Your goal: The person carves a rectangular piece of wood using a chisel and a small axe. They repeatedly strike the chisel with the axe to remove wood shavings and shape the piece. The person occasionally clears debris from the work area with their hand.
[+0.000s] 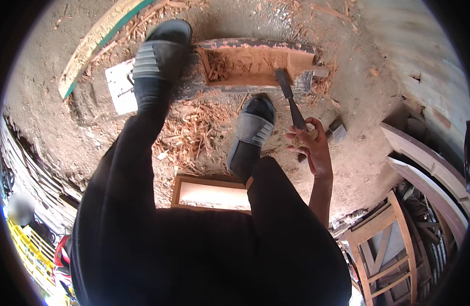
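Black trousers (194,255); dark chisel (285,86); hollowed wooden block (245,86), reddish inside.

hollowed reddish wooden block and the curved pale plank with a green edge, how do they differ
The hollowed reddish wooden block is carved out and holds wood shavings; the curved pale plank with a green edge shows no hollow. The block wears dark, patchy paint outside, while the plank's face is yellowish. The block lies crosswise; the plank slants up to the right. Both lie on dirt ground.

Chisel (289,93) matt, dark metal; block (245,80) rough wood.
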The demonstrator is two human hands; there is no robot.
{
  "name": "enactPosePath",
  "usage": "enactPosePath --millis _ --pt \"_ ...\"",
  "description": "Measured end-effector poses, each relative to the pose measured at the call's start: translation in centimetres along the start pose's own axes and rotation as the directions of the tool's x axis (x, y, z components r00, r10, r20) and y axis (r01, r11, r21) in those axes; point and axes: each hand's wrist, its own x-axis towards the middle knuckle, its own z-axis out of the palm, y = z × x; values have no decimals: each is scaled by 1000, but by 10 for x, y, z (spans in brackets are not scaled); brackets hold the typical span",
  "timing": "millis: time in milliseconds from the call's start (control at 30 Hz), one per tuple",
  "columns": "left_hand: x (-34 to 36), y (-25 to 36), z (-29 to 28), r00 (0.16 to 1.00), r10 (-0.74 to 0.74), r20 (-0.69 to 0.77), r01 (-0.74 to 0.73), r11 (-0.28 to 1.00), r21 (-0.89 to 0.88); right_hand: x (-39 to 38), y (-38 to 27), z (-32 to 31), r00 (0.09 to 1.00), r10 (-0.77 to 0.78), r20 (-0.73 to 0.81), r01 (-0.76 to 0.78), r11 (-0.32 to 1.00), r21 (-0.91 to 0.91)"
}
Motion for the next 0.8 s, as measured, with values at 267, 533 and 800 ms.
enactPosePath --millis 267,533,800 --pt "31 55 -83 992 112 56 -89 943 -320 53 -29 -9 892 411 190 -187 716 -673" --pt "-14 139 -258 810 509 292 167 277 -946 107 -14 38 990 86 110 33 620 -784" --pt "-19 150 -278 660 704 265 504 -153 -850 20 -56 35 947 149 285 79 751 -656"
